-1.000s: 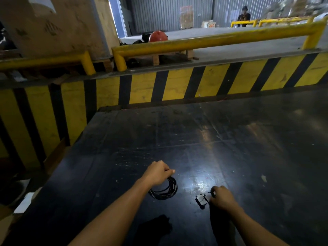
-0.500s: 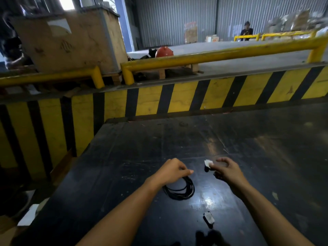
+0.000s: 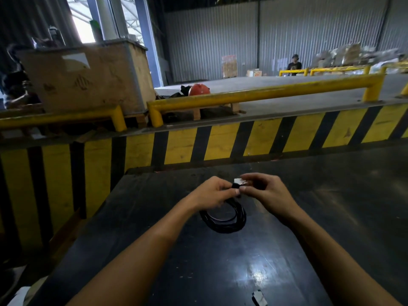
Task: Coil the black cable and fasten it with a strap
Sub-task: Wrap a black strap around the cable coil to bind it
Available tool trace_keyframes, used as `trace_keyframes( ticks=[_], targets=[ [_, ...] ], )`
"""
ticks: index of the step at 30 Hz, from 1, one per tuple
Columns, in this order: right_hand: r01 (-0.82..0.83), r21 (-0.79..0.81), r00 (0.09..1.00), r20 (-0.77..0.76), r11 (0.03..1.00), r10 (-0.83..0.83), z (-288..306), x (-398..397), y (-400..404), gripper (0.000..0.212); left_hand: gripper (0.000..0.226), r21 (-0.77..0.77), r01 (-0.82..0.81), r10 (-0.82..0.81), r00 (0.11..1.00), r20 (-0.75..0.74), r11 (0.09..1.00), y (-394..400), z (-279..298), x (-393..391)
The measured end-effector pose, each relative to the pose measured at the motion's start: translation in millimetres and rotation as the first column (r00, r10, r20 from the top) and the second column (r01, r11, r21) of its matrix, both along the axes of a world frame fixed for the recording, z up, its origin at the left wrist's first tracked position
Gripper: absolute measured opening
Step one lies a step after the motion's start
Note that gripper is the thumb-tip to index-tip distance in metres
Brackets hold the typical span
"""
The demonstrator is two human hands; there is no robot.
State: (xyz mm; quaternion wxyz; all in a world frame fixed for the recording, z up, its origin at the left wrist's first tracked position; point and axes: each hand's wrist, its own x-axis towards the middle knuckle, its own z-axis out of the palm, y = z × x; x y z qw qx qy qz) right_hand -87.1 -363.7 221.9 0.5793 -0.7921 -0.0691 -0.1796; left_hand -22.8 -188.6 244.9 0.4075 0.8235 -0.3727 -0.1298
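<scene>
Black table (image 3: pixel 331 217) fills lower frame, glossy, scuffed. Behind its far edge: yellow/black striped barrier (image 3: pixel 220 146), w/ yellow guard rail (image 3: pixel 265 94) above it. Large wooden crate (image 3: pixel 88 78) seen far left behind the rails; orange hard hat (image 3: pixel 198 89) further back, right of crate.

Both forearms extended over the table, hands met just above the surface near its far half.

Black cable (image 3: pixel 223 217) is coiled in several loops; lower part of coil appears laid on table, upper part lifted into left hand (image 3: pixel 212 193). Left hand is curled closed round top of the coil, thumb tip pressed at front. Grip = firm, fingers wrapped, no gap seen.

Right hand (image 3: pixel 267 191) is partly closed: thumb + forefinger pinched on small strap (image 3: pixel 239 181), black w/ white end, held right at the coil top, touching left-hand fingertips. Other fingers loosely bent, not flat. Whether strap is already round the cable: can't be told, too small/blurred.

Second small black/white piece (image 3: pixel 259 298) lies on table at near edge, well apart from hands, untouched.
</scene>
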Motion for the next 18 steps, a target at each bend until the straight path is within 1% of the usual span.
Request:
trace_keyframes(
  ticks=[2, 5, 7, 8, 11, 12, 15, 18],
  targets=[
    [-0.022, -0.046, 0.999, 0.033, 0.999, 0.023, 5, 0, -5, 0.025, 0.022, -0.003, 0.031, -0.031, 1.0, 0.0, 1.0, 2, 7, -1],
    [0.017, -0.089, 0.996, 0.087, 0.996, -0.009, 11, 3, -7, 0.009, 0.022, 0.015, 0.051, -0.051, 0.999, 0.005, 0.999, 4, 17, -5],
    [0.049, -0.113, 0.993, 0.116, 0.992, -0.036, 15, 5, -6, 0.009, 0.022, 0.012, 0.07, -0.07, 0.998, 0.001, 0.998, 2, 23, -10],
    [0.078, -0.088, 0.989, 0.133, 0.993, -0.066, 18, 6, -7, 0.009, 0.023, 0.001, 0.081, -0.081, 0.997, -0.006, 0.997, 0, 26, -12],
    [0.186, 0.16, 0.968, 0.142, 0.97, -0.209, 28, 10, -10, 0.015, 0.027, -0.021, 0.12, -0.12, 0.993, -0.005, 0.993, -7, 30, -20],
    [0.194, 0.206, 0.966, 0.132, 0.959, -0.224, 31, 10, -11, 0.016, 0.028, -0.033, 0.12, -0.119, 0.993, 0.004, 0.992, -9, 29, -22],
    [0.167, 0.224, 0.971, 0.133, 0.96, -0.199, 31, 11, -10, 0.016, 0.029, -0.073, 0.081, -0.08, 0.997, 0.015, 0.994, -8, 27, -22],
    [0.185, 0.183, 0.954, 0.202, 0.966, -0.221, 34, 9, -10, 0.013, 0.028, -0.104, 0.015, -0.013, 1.0, 0.021, 0.994, -2, 24, -19]
  ],
)
